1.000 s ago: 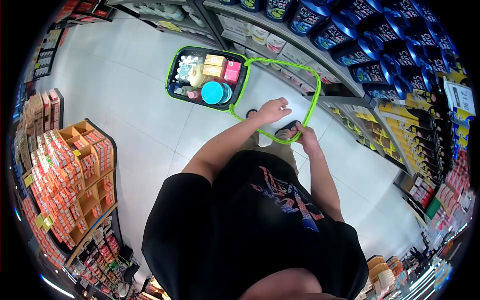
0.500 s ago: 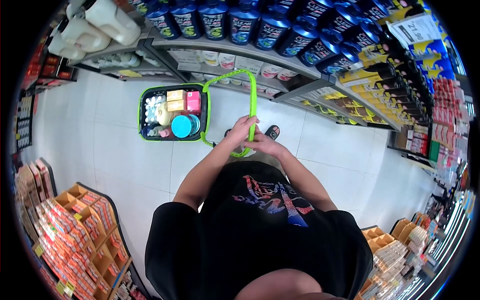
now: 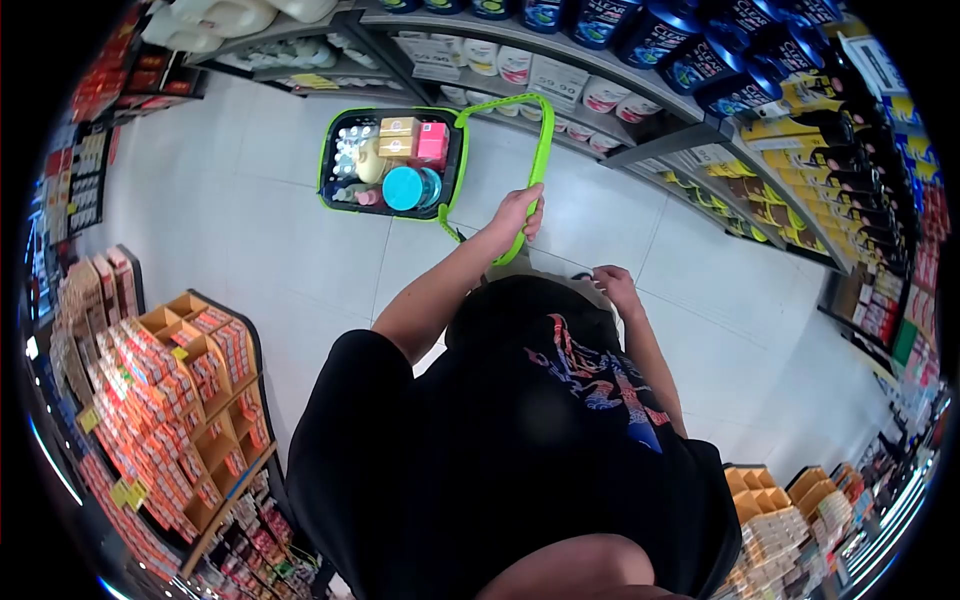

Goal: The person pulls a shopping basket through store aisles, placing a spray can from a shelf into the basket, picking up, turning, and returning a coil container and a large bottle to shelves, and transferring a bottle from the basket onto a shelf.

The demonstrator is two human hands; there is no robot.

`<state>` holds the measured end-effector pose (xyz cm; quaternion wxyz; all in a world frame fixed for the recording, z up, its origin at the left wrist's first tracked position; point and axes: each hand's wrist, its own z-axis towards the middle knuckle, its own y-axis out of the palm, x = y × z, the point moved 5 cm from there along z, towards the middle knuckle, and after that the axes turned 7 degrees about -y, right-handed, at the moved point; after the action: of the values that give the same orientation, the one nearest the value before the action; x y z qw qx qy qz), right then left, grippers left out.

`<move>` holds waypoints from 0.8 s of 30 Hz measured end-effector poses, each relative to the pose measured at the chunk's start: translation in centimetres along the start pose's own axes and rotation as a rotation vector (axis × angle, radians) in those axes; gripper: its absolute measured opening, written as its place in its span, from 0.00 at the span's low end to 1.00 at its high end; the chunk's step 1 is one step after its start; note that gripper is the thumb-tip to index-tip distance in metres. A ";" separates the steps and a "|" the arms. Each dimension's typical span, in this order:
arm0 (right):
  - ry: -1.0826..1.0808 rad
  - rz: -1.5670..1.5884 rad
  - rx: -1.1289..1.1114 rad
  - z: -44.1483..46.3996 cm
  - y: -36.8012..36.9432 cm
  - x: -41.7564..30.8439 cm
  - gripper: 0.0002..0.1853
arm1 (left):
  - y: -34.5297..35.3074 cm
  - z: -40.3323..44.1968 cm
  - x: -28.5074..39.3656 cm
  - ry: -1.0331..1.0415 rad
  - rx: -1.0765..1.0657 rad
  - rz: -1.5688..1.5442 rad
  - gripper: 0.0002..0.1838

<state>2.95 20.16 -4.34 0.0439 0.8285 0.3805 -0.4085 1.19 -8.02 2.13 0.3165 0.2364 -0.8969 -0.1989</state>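
My left hand [image 3: 518,215] is closed round the long green handle [image 3: 541,165] of a shopping basket. The black basket with a green rim [image 3: 464,160] is to the left, near the shelf. Inside it are two stacked tan boxes [image 3: 398,138], a pink box [image 3: 432,146], a round container with a turquoise lid [image 3: 404,188], a cream bottle [image 3: 370,162] and several small white-capped items [image 3: 350,150]. By my right hip, my right hand [image 3: 618,288] hangs apart from the handle, fingers loosely bent, with nothing visible in it.
Ahead runs a shelf with blue bottles [image 3: 658,35] on top and white bottles [image 3: 515,66] below. Yellow and black bottles [image 3: 810,160] line the right. Behind me on the left stands a wooden display [image 3: 215,350] of orange boxes. Pale tiles [image 3: 290,260] cover the floor.
My right hand has let go of the handle and moved right, down to my side. My left hand keeps its grip. The view has shifted, so the basket sits higher and farther right.
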 end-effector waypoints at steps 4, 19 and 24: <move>0.109 0.221 0.116 -1.6 -2.2 6.1 0.16 | -0.1 0.2 -1.4 -0.022 0.094 0.068 0.20; 0.214 0.109 0.133 -14.7 -5.9 29.5 0.17 | 0.4 -1.1 -6.3 0.059 0.353 0.282 0.22; 0.093 0.162 0.215 -15.0 -6.1 28.6 0.17 | 1.4 -1.6 -7.9 0.037 0.385 0.360 0.22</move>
<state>19.34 47.23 -13.29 -0.0297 0.8745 0.2680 -0.4032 7.29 -2.88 0.23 0.3121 0.1327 -0.9399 0.0394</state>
